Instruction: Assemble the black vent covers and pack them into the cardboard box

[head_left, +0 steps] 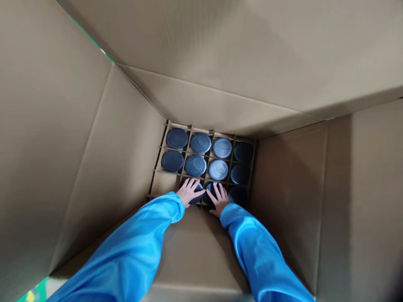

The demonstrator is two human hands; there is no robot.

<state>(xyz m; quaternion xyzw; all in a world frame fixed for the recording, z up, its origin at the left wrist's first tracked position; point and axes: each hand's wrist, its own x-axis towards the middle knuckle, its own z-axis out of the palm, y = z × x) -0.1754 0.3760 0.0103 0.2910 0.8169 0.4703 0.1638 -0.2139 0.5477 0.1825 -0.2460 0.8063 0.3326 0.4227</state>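
Left hand (189, 191) is down at the bottom of the big cardboard box (78, 147). Fingers are spread and lying flat over a dark round lid (199, 199) in the nearest row of the cardboard divider (181, 125). It's not curled round anything, just laid on top.

Right hand (219, 199) sits just beside it at 3 o'clock, same deal: fingers fanned out flat over the next lid (210, 189). Both of those are mostly covered, so I can't make out much of them.

At 12 o'clock from the hands, two more rows of other lids (195, 165) sit in their cells. The column at 2 o'clock is deep in shadow. Blue sleeves (135, 247) on both arms.
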